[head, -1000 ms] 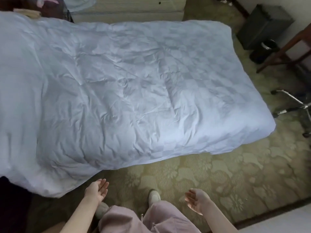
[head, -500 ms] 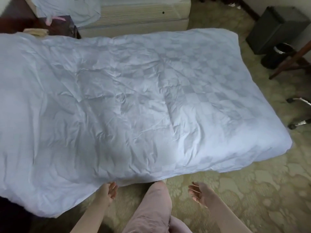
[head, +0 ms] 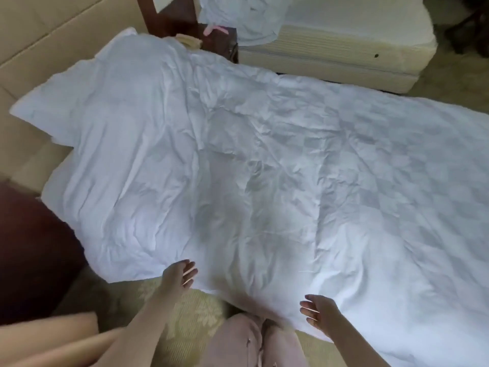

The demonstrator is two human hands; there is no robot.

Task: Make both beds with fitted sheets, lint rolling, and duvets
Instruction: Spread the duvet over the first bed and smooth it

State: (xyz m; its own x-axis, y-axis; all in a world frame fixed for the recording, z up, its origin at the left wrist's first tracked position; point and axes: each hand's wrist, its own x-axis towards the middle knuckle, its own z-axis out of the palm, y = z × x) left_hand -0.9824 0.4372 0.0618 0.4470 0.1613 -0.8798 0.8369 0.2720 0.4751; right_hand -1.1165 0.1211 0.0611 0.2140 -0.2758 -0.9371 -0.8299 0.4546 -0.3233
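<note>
— Where does the duvet (head: 264, 168) lie?
— Spread before the person, with the headboard (head: 39, 43) at its left.
— And behind it?
— A nightstand (head: 174, 19), and right of that a bed (head: 344, 51) with a sheet (head: 243, 17) heaped on its left end.

The duvet (head: 264, 168) is seen as white matt cloth, finely creased all over, with a faint woven check towards its right end. The carpet (head: 195, 321) is shown as low matt pile with a flower pattern, the trousers (head: 238, 340) as soft pinkish cloth. Dark wood is made out in the nightstand (head: 172, 22) at the duvet's far edge.
</note>
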